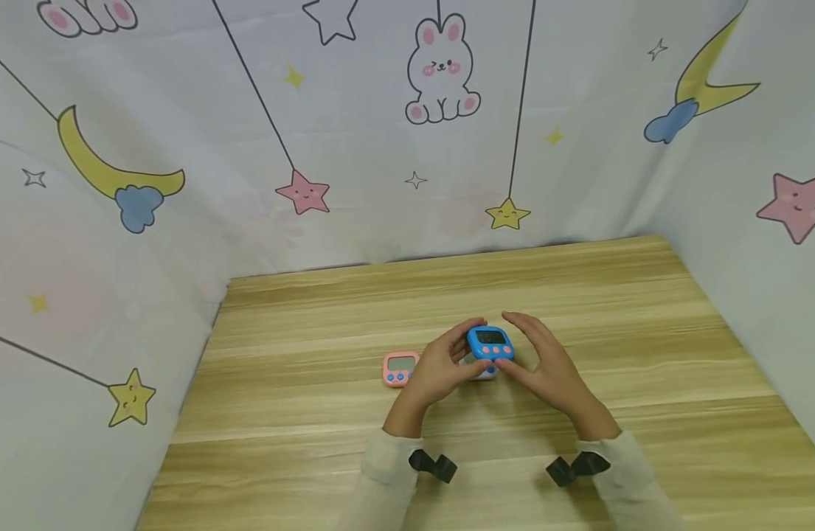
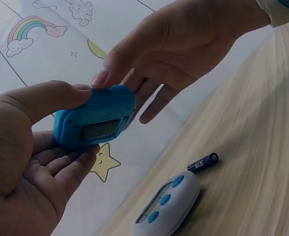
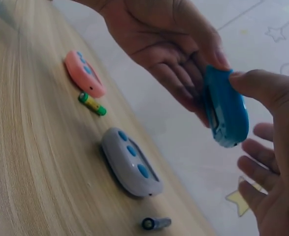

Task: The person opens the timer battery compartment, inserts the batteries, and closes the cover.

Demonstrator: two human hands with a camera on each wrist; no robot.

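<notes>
A blue digital timer (image 1: 490, 346) with pink buttons is held up over the table, its screen facing up in the head view. My left hand (image 1: 440, 366) grips its left side, thumb along one edge and fingers under the other. At its lower right corner, the thumb of my right hand (image 1: 552, 371) touches the case, while that hand's other fingers stand spread and apart from it. Below lies a white timer (image 3: 129, 164) with blue buttons, partly hidden by the hands in the head view. A dark battery (image 2: 203, 162) rests beside the white timer.
To the left of my left hand, a pink timer (image 1: 399, 369) with blue buttons lies on the wooden table (image 1: 281, 413). Next to it is a green battery (image 3: 92, 103). White printed cloth (image 1: 367, 133) hangs around the back and sides of the table.
</notes>
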